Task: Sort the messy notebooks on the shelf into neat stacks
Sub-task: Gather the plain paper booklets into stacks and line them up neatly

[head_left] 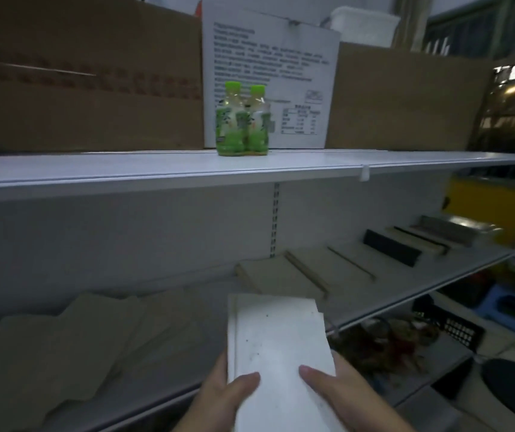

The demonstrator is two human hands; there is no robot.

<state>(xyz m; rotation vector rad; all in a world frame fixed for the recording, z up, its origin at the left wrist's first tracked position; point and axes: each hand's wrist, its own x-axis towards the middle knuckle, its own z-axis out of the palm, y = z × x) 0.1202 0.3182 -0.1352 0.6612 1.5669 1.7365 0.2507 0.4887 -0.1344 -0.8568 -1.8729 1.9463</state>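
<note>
Left hand (218, 397) and right hand (349, 397): each grip clasps the near end of the white notebooks (275, 335), thumbs on top, above the lower shelf (412, 275). Brown notebooks (94, 338) lie scattered left.

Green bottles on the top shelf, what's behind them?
A white printed box stands behind the green bottles, between brown cardboard boxes. The bottles hide part of its print.
</note>
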